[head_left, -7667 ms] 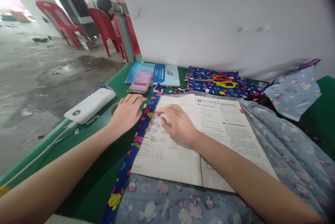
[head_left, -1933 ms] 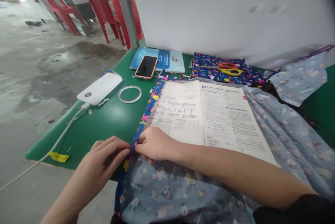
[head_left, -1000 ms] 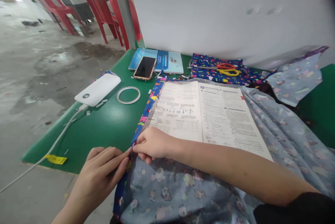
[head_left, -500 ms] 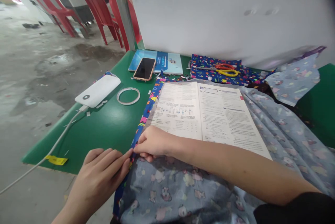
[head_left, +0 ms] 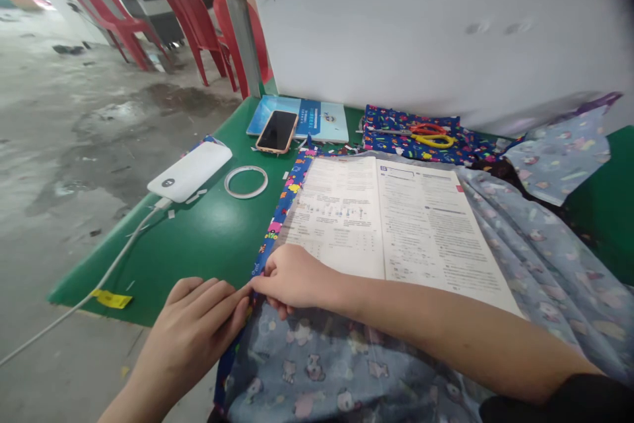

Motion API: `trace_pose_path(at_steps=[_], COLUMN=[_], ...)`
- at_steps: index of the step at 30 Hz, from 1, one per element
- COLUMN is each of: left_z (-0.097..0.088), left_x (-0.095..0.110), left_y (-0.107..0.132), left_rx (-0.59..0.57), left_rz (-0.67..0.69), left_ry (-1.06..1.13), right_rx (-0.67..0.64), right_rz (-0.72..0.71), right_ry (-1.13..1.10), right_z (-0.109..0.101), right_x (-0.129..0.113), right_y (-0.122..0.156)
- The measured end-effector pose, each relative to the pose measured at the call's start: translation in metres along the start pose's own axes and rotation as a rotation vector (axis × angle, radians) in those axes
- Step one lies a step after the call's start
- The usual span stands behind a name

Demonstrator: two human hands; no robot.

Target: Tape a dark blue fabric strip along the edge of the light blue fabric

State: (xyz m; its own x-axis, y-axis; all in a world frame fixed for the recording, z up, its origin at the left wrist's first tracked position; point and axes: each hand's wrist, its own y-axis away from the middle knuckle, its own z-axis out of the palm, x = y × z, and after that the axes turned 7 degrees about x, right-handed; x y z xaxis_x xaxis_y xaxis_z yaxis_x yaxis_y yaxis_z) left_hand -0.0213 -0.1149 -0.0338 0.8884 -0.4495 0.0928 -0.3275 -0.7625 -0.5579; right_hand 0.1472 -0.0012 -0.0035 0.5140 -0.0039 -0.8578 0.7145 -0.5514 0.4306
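Note:
My left hand (head_left: pixel 195 329) and my right hand (head_left: pixel 290 278) meet at the near left corner of an open book (head_left: pixel 391 225). Both pinch the dark blue patterned fabric strip (head_left: pixel 282 202) that runs along the book's left edge. My left fingers press together on the strip near the table's front edge. My right fingers curl closed over the strip and the book's corner. The book lies on pale blue cartoon-print cloth (head_left: pixel 347 370) that drapes over the green table (head_left: pixel 208 231) toward me.
A white power bank (head_left: pixel 191 171) with its cable, a clear tape ring (head_left: pixel 246 181), a phone (head_left: pixel 277 130) on a blue booklet (head_left: pixel 317 119), and orange-yellow scissors (head_left: pixel 428 134) on folded blue cloth lie further back. A white wall panel rises behind. Red chairs (head_left: pixel 198 24) and a person stand far left.
Since 7.7 s ago both hands came from the strip's far end to its near end. Over the last second they hardly moved, still pinching the strip.

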Motion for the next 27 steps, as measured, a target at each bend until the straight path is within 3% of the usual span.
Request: trace_pose_path(at_steps=[9, 14, 17, 20, 24, 27], left_z=[0.001, -0.006, -0.013, -0.017, -0.008, 0.016], left_x=[-0.001, -0.007, -0.011, -0.011, -0.012, -0.022], left_y=[-0.001, -0.016, -0.038, -0.069, -0.115, -0.146], left_rx=[-0.022, 0.016, 0.075, 0.121, 0.023, -0.153], left_rz=[0.025, 0.041, 0.028, 0.028, 0.026, 0.044], left_ry=[-0.017, 0.032, 0.107, 0.116, 0.136, 0.215], right_rx=[-0.094, -0.05, 0.104, 0.388, 0.749, 0.816], right_rz=[0.067, -0.154, -0.299, -0.327, -0.335, -0.375], right_ry=[0.097, 0.38, 0.403, 0.517, 0.806, 0.98], right_z=[-0.003, -0.022, -0.042, -0.072, -0.126, -0.162], right_x=[-0.011, -0.027, -0.036, -0.035, -0.011, 0.019], right_y=[0.012, 0.037, 0.048, 0.047, 0.031, 0.013])
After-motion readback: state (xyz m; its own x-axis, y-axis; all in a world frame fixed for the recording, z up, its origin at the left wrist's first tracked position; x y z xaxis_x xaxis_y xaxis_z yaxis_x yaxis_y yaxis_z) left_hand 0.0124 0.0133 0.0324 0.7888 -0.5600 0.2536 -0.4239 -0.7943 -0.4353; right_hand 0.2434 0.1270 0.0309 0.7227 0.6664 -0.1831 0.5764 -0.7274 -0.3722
